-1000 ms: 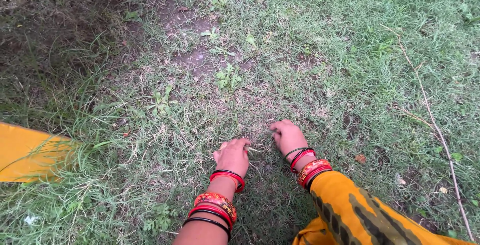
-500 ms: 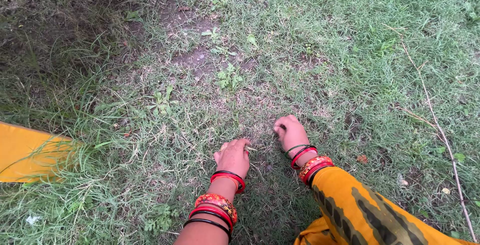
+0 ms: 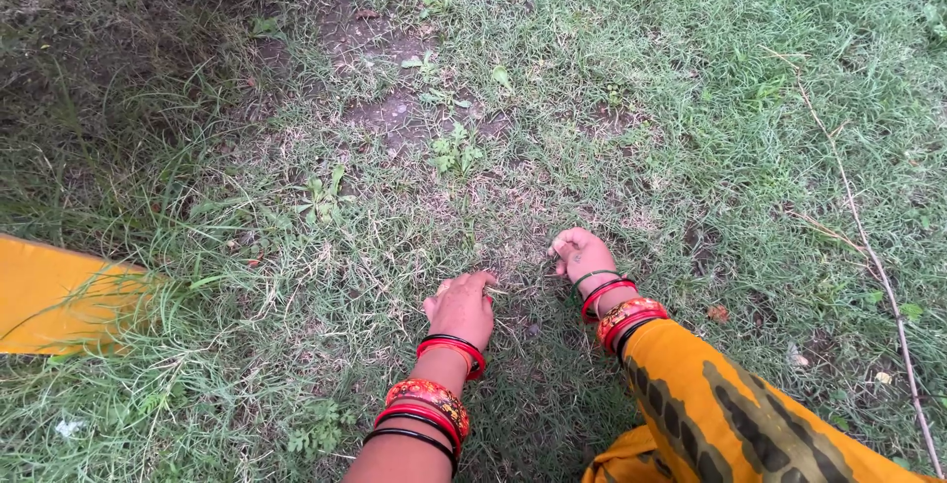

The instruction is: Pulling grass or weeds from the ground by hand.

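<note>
Both hands press into the grass (image 3: 296, 276). Left hand (image 3: 462, 307) curls shut on a few blades; right hand (image 3: 584, 254) is fisted, its contents hidden.

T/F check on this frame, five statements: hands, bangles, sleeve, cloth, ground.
1. Both hands are down at the grass. True: the left hand and right hand sit low on the grass.
2. The left wrist is bare. False: it wears red and black bangles.
3. The right arm has a yellow-orange sleeve with dark stripes. True.
4. A blue cloth lies at the left edge. False: the cloth is yellow.
5. The ground is paved. False: it is grass with bare soil patches.
</note>
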